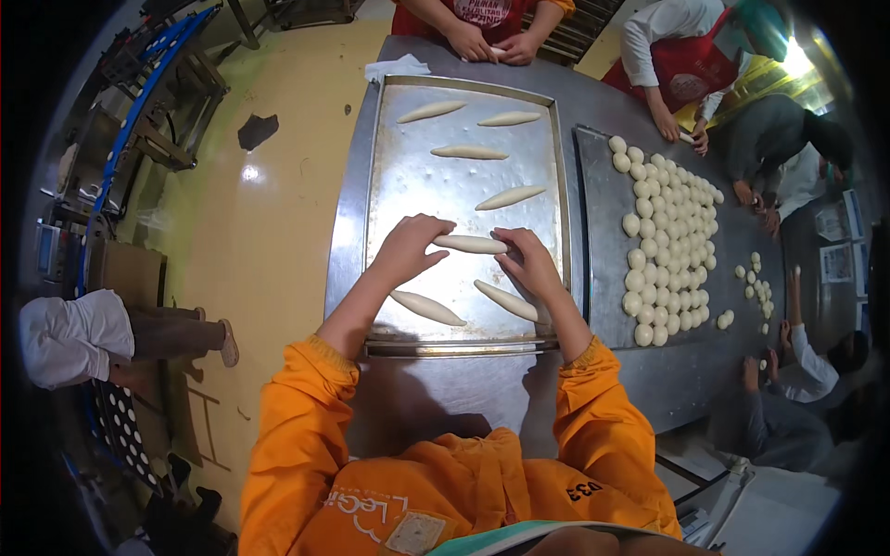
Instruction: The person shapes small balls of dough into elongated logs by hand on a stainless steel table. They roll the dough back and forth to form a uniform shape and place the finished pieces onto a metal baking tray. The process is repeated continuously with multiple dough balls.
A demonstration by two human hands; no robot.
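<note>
Between my two hands a spindle-shaped piece of dough (471, 244) lies level, just over or on a metal baking tray (389, 208); I cannot tell whether it touches. My left hand (411, 251) has its fingertips at the left end. The right end is between the thumb and fingers of my right hand (530, 260). Beyond my hands the tray bears several more shaped pieces, among them a slanted one (511, 197) and a level one (469, 152). Closer to me lie a left piece (428, 308) and a right piece (507, 301), the latter partly behind my right wrist.
A dark tray (605, 278) at right carries many round dough balls (660, 229). Smaller balls (758, 288) lie farther right on the steel table (667, 382). Co-workers' hands (494, 48) handle dough across the table. At left, a person (76, 337) stands by a blue conveyor (125, 132).
</note>
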